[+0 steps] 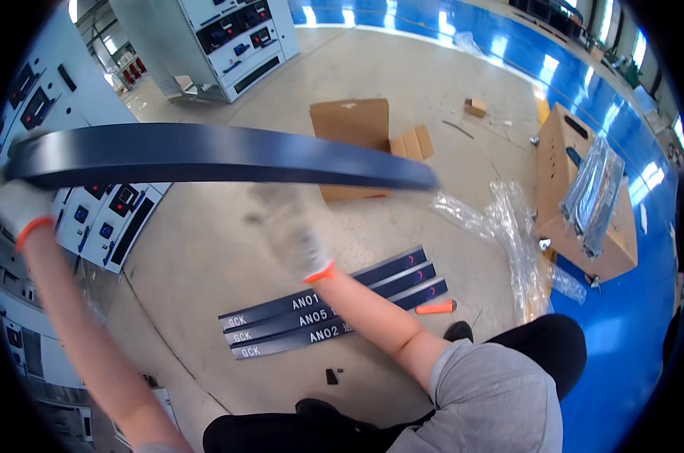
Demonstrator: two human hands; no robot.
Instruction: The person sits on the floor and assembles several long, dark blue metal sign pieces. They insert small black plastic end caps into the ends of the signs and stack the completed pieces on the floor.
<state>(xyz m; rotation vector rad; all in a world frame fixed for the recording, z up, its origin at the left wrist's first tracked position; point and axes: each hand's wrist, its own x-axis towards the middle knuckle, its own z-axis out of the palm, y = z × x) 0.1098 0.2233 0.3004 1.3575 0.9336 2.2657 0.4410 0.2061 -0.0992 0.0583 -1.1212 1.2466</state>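
A long dark blue panel strip stretches across the upper middle of the view, raised off the floor. My left hand, in a white glove with an orange cuff, grips its left end. My right hand, gloved the same way and blurred, is under the strip's right half; whether it touches the strip I cannot tell. Three more dark blue strips with white lettering lie side by side on the concrete floor below my right forearm.
Grey electrical cabinets stand at left and another cabinet at the back. Flat cardboard lies beyond the strip. A cardboard box with plastic wrap is at right. An orange-handled tool lies beside the strips.
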